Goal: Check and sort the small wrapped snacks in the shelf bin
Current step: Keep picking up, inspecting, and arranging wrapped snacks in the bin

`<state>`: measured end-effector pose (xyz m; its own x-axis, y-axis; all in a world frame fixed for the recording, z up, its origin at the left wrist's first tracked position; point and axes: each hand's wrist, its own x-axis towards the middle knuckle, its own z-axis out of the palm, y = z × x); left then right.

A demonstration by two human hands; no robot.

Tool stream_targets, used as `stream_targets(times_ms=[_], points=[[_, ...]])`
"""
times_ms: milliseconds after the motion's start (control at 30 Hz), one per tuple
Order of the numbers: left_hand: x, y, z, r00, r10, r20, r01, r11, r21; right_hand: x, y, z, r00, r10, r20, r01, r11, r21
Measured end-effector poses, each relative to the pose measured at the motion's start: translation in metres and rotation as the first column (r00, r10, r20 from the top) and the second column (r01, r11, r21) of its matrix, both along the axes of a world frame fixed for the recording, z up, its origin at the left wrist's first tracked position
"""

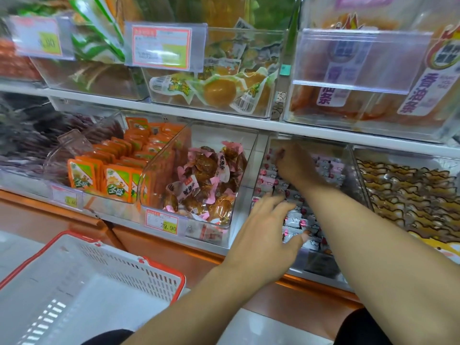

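The fingers of the left hand are spread apart and lie flat over the front rows of small pink and white wrapped snacks, the thumb touching a packet near the front wall; nothing is pinched there. The right hand reaches deeper, to the back of the same clear shelf bin; its fingers curl down among the rear packets, but blur and the back of the hand hide whether they clamp on one, so I cannot tell. The snacks sit in the bin in fairly neat rows on the lower shelf, between the bin of brown snacks in pink wrappers and the tray of tan packets. Judging by this, the sorting is in the middle: the rows look mostly ordered, the back is under check, and the white basket at lower left shows no pulled packets
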<state>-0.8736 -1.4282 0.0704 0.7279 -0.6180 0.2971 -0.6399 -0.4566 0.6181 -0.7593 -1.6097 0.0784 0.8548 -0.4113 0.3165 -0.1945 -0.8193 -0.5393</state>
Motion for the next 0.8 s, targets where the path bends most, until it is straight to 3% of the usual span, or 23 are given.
stream_targets(times_ms=[133,200,267,300,367,433,500,600,800], points=[[0.0,0.007,0.005,0.999,0.033,0.001,-0.032,0.998,-0.055,-0.008,0.011,0.018,0.94,-0.07,0.333,0.033,0.993,0.115],[0.001,0.011,0.01,0.998,0.055,-0.037,-0.06,0.988,-0.14,-0.017,0.014,0.03,0.896,-0.144,0.421,0.079,0.983,0.169],[0.001,0.016,0.016,0.981,0.088,-0.176,-0.136,0.949,-0.285,-0.031,0.016,0.039,0.866,-0.271,0.419,0.072,0.899,0.433],[0.001,0.019,0.02,0.958,0.091,-0.273,-0.191,0.911,-0.365,-0.041,0.019,0.043,0.859,-0.349,0.375,0.05,0.785,0.618],[0.003,0.027,0.027,0.906,0.113,-0.408,-0.311,0.832,-0.46,-0.064,0.029,0.048,0.851,-0.448,0.274,-0.071,0.418,0.906],[0.007,0.04,0.032,0.864,0.148,-0.482,-0.403,0.777,-0.484,-0.095,0.043,0.049,0.889,-0.403,0.219,-0.19,0.11,0.976],[0.01,0.052,0.033,0.784,0.091,-0.614,-0.459,0.751,-0.475,-0.125,0.055,0.046,0.941,-0.305,0.145,-0.168,-0.049,0.985],[0.007,0.061,0.034,0.653,-0.076,-0.753,-0.451,0.76,-0.468,-0.155,0.066,0.041,0.98,-0.172,0.096,-0.121,-0.141,0.983],[0.004,0.073,0.032,0.695,-0.141,-0.705,-0.347,0.793,-0.501,-0.189,0.065,0.032,0.998,-0.021,0.061,-0.064,-0.171,0.983]])
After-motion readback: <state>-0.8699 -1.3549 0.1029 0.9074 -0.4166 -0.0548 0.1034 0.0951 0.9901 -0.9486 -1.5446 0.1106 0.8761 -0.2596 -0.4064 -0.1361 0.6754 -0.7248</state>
